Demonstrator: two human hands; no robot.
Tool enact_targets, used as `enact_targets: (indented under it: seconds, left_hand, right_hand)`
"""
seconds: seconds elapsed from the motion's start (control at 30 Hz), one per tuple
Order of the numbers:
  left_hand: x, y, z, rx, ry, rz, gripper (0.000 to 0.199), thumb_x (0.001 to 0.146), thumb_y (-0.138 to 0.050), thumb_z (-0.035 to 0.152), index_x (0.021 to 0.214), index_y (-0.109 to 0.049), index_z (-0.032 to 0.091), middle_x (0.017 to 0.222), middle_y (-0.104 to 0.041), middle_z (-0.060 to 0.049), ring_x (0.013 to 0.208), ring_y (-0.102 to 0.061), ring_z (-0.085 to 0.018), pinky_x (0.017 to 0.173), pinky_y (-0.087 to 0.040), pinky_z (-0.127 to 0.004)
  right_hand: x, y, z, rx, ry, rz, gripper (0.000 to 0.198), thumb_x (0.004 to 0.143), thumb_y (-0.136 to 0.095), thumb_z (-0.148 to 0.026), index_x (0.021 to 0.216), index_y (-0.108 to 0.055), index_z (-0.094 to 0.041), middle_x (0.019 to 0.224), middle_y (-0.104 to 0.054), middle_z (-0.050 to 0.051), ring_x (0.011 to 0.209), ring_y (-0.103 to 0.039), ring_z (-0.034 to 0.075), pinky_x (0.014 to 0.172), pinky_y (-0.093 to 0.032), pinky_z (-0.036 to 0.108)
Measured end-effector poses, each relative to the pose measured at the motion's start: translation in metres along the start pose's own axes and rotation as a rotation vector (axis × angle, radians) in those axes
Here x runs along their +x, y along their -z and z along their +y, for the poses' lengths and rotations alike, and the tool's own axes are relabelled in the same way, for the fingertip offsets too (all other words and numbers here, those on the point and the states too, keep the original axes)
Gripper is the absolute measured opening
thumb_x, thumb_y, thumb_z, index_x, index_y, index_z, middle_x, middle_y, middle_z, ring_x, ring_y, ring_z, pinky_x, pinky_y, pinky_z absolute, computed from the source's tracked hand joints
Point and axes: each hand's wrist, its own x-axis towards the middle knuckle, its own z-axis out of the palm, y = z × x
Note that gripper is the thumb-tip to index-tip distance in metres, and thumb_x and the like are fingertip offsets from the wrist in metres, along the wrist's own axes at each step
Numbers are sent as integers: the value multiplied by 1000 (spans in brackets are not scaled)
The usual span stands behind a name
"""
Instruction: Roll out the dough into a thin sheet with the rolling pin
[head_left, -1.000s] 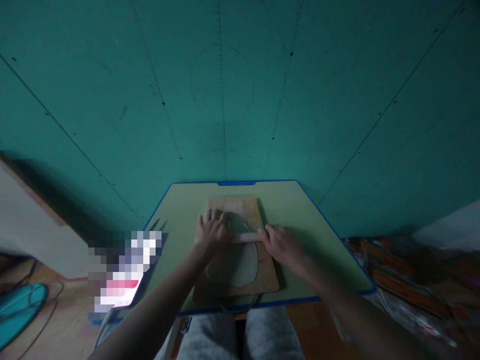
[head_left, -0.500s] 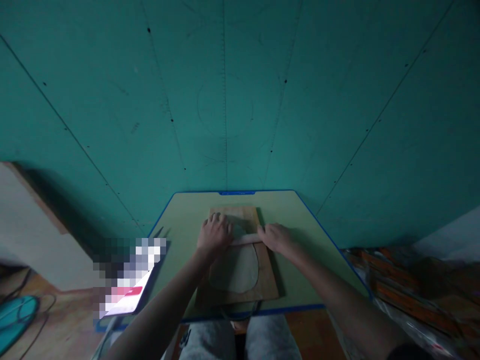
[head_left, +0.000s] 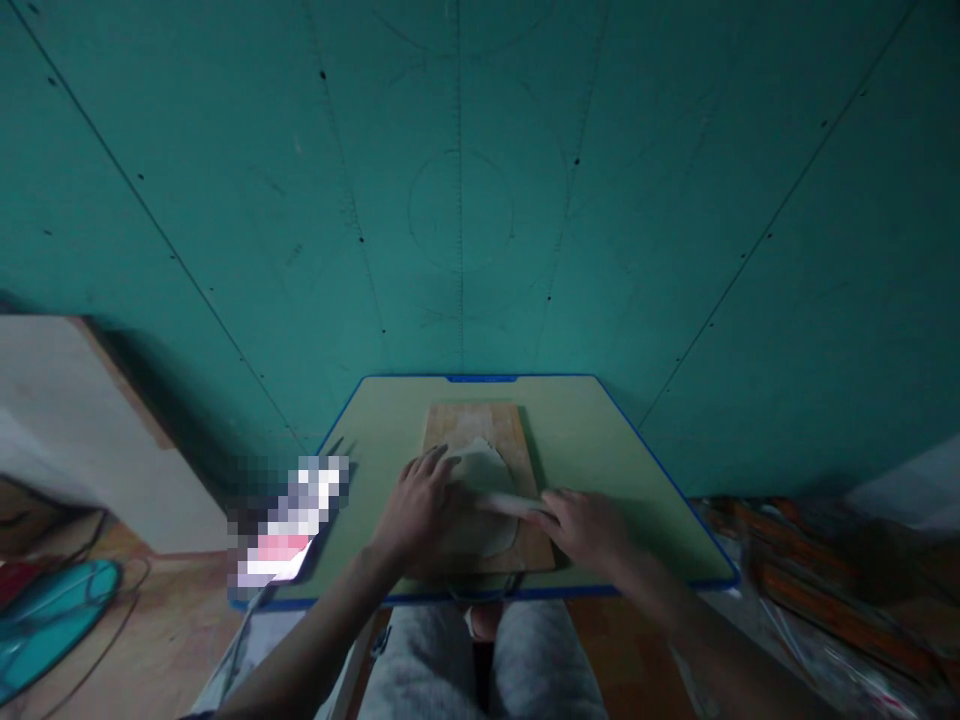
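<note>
A pale rolling pin (head_left: pixel 504 502) lies across a flat sheet of dough (head_left: pixel 480 465), its right end tilted a little toward me. Under the dough is a wooden cutting board (head_left: pixel 534 548). My right hand (head_left: pixel 589 522) is closed around the pin's right end, just past the board's right edge. At the other end, my left hand (head_left: pixel 420 505) covers the pin with curled fingers and hides that tip. Dough shows both beyond the pin and on my side of it. The left part of the sheet is hidden by my left hand.
The board rests on a pale green table (head_left: pixel 600 430) with a blue rim, against a green wall (head_left: pixel 480 200). A lit, pixelated screen (head_left: pixel 289 540) stands at the table's left edge. Beyond it leans a white panel (head_left: pixel 97 430). A turquoise round object (head_left: pixel 60 620) lies lower left.
Both hands have brought the rolling pin toward me over the dough. Its slant has reversed: the right end is now the nearer one. The camera view has shifted slightly.
</note>
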Motion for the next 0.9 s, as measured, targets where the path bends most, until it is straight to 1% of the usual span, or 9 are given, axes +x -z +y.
enact_targets:
  seconds: [0.07,0.13,0.2,0.3,0.47,0.63,0.77,0.83,0.9]
  left_hand:
    - [-6,4,-3,-56,27,91,33,96,-43,28,126,-54,19,135,-56,-13,124,-54,-26,100,-48,-44]
    - [-14,6,-2,-79,-10,95,34,98,-40,29,126,-55,18,131,-60,-13,120,-57,-25,99,-50,-43]
    - [-21,6,4,-79,-142,-7,36,98,-41,29,129,-55,18,132,-60,-13,123,-56,-25,101,-49,-43]
    - [-25,1,19,-56,-293,-159,41,96,-47,31,135,-52,17,143,-52,-13,133,-47,-27,108,-44,-44]
    - [-23,-12,36,7,-303,-201,48,97,-47,37,139,-48,14,147,-47,-15,138,-42,-29,113,-37,-49]
    - [-28,-16,46,12,-280,-191,48,96,-51,38,138,-49,15,146,-49,-14,137,-42,-31,113,-36,-54]
    - [-32,5,55,-180,-289,-209,37,98,-44,29,132,-55,20,138,-58,-9,132,-49,-24,110,-43,-46]
    - [-40,28,56,-314,-261,-204,35,100,-37,28,129,-57,24,129,-64,-7,121,-58,-20,99,-53,-38]
    - [-56,55,55,-397,-169,-180,33,101,-36,33,119,-63,28,114,-69,-5,103,-66,-19,83,-59,-32]
  right_hand:
    - [-6,-6,15,88,-73,-12,50,97,-32,-55,83,-65,-22,80,-73,9,73,-68,23,58,-36,28]
    - [-13,-13,31,255,-208,19,54,95,-28,-57,78,-65,-21,74,-72,9,68,-67,22,56,-36,28]
    - [-19,-17,45,444,-351,91,61,91,-23,-62,72,-64,-21,66,-69,8,64,-65,21,56,-39,28]
    - [-25,-22,54,630,-485,220,70,83,-18,-73,58,-58,-22,53,-62,8,57,-61,22,54,-41,30]
    - [-28,-26,52,761,-515,359,73,77,-20,-83,51,-53,-24,46,-56,7,50,-57,21,47,-39,30]
    - [-31,-32,51,793,-490,382,71,79,-24,-83,53,-54,-23,46,-56,6,49,-56,20,47,-38,29]
    - [-34,-33,51,761,-479,359,70,81,-25,-79,54,-56,-23,47,-55,5,49,-55,19,49,-38,29]
    - [-35,-32,49,741,-473,354,69,81,-25,-78,55,-56,-22,47,-55,5,49,-54,19,50,-38,29]
    - [-36,-30,46,726,-470,351,68,82,-26,-76,56,-57,-22,49,-56,5,51,-55,19,51,-38,28]
